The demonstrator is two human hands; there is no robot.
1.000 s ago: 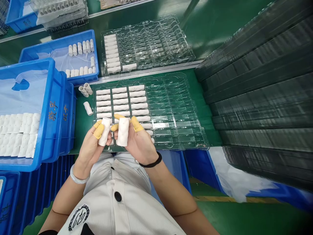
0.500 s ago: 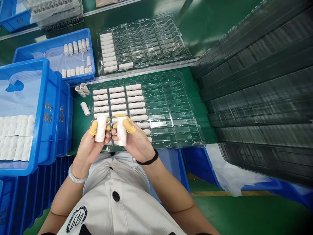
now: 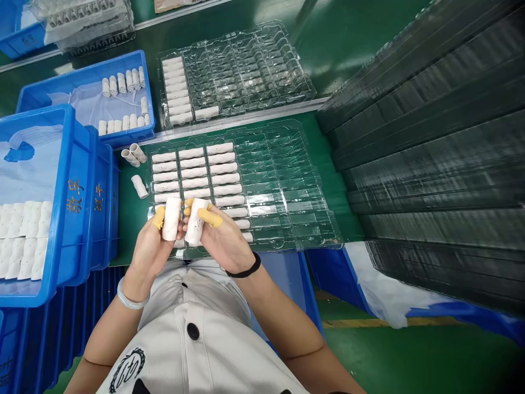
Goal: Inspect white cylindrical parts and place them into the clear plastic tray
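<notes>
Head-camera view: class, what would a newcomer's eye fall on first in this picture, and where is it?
First come the left hand and right hand at lower centre, each gripping a white tube, with yellow finger cots on some fingers. Just beyond them, a clear plastic tray holds tight rows of white pieces. Bright blue crates fill the left side, and a tall stack of dark trays looms on the right.

We wear a white collared shirt (image 3: 192, 355) with a round black button (image 3: 193, 331) and a black circular emblem (image 3: 127, 370). Yellow finger cots (image 3: 158, 218) sheathe several of our fingers (image 3: 211, 218), a pale bangle (image 3: 131, 302) rings our left wrist, and a thin black band (image 3: 243, 268) our right.
</notes>
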